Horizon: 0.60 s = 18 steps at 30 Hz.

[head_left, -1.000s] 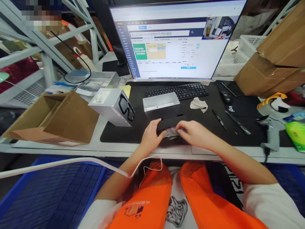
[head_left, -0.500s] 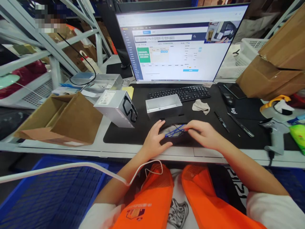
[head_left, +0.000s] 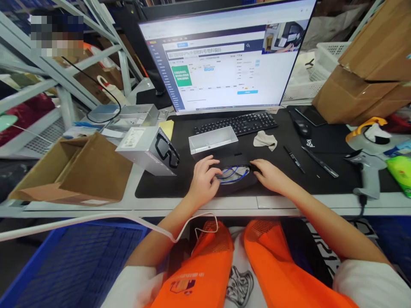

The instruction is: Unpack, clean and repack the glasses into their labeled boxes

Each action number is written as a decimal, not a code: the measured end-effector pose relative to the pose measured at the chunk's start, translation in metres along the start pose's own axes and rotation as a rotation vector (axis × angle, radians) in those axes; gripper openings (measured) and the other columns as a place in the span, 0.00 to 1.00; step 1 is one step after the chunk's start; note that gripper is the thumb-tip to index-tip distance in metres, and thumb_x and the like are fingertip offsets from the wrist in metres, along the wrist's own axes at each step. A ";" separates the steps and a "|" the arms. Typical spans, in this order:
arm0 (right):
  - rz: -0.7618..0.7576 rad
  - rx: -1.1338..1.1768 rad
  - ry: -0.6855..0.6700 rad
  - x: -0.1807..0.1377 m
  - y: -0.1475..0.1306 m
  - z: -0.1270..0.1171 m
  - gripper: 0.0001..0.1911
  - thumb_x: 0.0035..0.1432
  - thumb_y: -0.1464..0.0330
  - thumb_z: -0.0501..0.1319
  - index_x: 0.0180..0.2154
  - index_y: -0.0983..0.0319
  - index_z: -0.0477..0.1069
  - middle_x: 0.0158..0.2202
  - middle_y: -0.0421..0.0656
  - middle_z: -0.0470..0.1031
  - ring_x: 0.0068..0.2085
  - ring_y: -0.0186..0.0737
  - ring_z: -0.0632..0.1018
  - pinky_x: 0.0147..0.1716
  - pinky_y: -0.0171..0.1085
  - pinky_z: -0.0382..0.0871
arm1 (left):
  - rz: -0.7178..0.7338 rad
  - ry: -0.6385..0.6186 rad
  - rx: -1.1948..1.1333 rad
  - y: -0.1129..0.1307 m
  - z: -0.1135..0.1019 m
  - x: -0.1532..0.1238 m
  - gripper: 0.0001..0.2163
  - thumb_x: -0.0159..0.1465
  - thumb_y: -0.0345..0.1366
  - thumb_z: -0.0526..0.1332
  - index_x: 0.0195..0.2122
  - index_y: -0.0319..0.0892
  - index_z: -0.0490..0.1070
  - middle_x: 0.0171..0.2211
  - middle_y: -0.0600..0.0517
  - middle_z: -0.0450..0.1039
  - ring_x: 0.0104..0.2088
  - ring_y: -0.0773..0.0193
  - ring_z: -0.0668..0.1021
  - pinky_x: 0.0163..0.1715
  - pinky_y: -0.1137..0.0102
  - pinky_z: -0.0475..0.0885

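Note:
A black soft case lies partly unzipped on the dark desk mat, close to the desk's front edge. Through its mouth show a pale grey inside and a blue cord in loops. At the case's left end is my left hand, fingers curled over the rim. My right hand grips the right end, thumb and fingers close together at the corner. Just behind the case stands an open silver box tray. To the left is a silver carton printed with dark eyewear.
A monitor and keyboard stand behind. On the right lie a grey cloth, a pen, a slim black tool, a mouse and a barcode scanner. An open cardboard box sits left; a white cable crosses in front.
My right hand has moved from the blue cord at the opening to the case's right end. The cord now lies looped inside. The view has shifted slightly.

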State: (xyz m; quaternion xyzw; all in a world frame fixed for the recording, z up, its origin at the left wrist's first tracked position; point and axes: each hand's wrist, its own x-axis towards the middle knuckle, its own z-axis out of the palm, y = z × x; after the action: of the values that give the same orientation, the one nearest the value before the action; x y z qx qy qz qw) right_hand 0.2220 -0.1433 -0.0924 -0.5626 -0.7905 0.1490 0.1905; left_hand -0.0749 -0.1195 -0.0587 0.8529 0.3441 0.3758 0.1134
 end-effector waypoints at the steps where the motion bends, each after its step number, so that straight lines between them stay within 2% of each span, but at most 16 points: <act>1: 0.013 -0.069 -0.068 0.005 -0.001 0.000 0.15 0.65 0.73 0.55 0.52 0.66 0.73 0.54 0.55 0.76 0.56 0.53 0.77 0.58 0.49 0.70 | 0.043 -0.042 -0.006 0.005 0.000 0.005 0.12 0.62 0.23 0.55 0.39 0.42 0.76 0.54 0.44 0.75 0.66 0.50 0.69 0.64 0.50 0.65; 2: 0.024 -0.142 -0.128 0.010 -0.002 0.000 0.13 0.66 0.73 0.55 0.48 0.67 0.75 0.51 0.55 0.77 0.53 0.53 0.77 0.55 0.48 0.71 | 0.077 -0.112 0.000 0.011 0.000 0.011 0.11 0.64 0.25 0.56 0.41 0.43 0.76 0.57 0.44 0.74 0.67 0.50 0.67 0.66 0.49 0.62; 4: 0.035 -0.275 -0.203 0.017 -0.007 -0.004 0.12 0.68 0.73 0.53 0.42 0.67 0.75 0.45 0.55 0.79 0.49 0.53 0.78 0.48 0.45 0.70 | 0.102 -0.308 0.052 0.021 0.003 0.024 0.13 0.67 0.37 0.61 0.52 0.44 0.76 0.65 0.43 0.68 0.71 0.44 0.62 0.68 0.42 0.54; 6: 0.038 -0.333 -0.235 0.021 -0.012 -0.010 0.12 0.69 0.72 0.52 0.42 0.66 0.75 0.43 0.54 0.79 0.47 0.52 0.79 0.44 0.43 0.67 | 0.070 -0.477 0.128 0.026 0.006 0.036 0.32 0.63 0.51 0.68 0.66 0.45 0.67 0.73 0.38 0.56 0.73 0.36 0.56 0.67 0.37 0.52; 8: 0.072 -0.291 -0.282 0.022 -0.015 -0.018 0.12 0.70 0.70 0.52 0.43 0.65 0.75 0.44 0.53 0.80 0.46 0.50 0.79 0.42 0.41 0.64 | 0.020 -0.554 0.179 0.025 0.009 0.044 0.47 0.58 0.57 0.71 0.74 0.43 0.55 0.75 0.35 0.46 0.72 0.34 0.57 0.65 0.39 0.57; 9: 0.107 -0.242 -0.320 0.023 -0.015 -0.021 0.12 0.70 0.69 0.52 0.42 0.64 0.75 0.44 0.52 0.80 0.45 0.49 0.80 0.40 0.40 0.63 | -0.010 -0.567 0.194 0.023 0.010 0.046 0.50 0.58 0.56 0.71 0.75 0.42 0.51 0.75 0.35 0.46 0.70 0.36 0.60 0.64 0.42 0.61; 11: 0.172 -0.137 -0.417 0.024 -0.014 -0.028 0.12 0.69 0.68 0.53 0.38 0.63 0.74 0.41 0.50 0.81 0.40 0.46 0.79 0.37 0.39 0.62 | -0.068 -0.577 0.215 0.019 0.010 0.047 0.50 0.59 0.56 0.70 0.75 0.41 0.48 0.74 0.36 0.52 0.67 0.38 0.64 0.62 0.46 0.63; 15: 0.235 0.158 -0.611 0.028 -0.001 -0.039 0.19 0.69 0.62 0.53 0.25 0.60 0.66 0.27 0.43 0.75 0.30 0.39 0.74 0.33 0.38 0.62 | -0.081 -0.642 0.228 0.014 0.006 0.046 0.49 0.60 0.62 0.66 0.74 0.39 0.52 0.72 0.36 0.55 0.70 0.36 0.58 0.66 0.43 0.55; 18: 0.246 0.415 -0.630 0.027 0.011 -0.050 0.23 0.68 0.57 0.53 0.22 0.60 0.63 0.21 0.39 0.67 0.26 0.37 0.68 0.33 0.38 0.62 | -0.045 -0.640 0.251 0.014 0.000 0.049 0.52 0.56 0.63 0.69 0.74 0.37 0.54 0.65 0.34 0.64 0.63 0.38 0.67 0.64 0.46 0.58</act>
State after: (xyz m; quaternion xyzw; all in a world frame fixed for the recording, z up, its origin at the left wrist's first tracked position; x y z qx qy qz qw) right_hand 0.2469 -0.1130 -0.0497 -0.5293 -0.6902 0.4926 0.0290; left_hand -0.0445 -0.0970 -0.0254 0.9271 0.3532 0.0413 0.1181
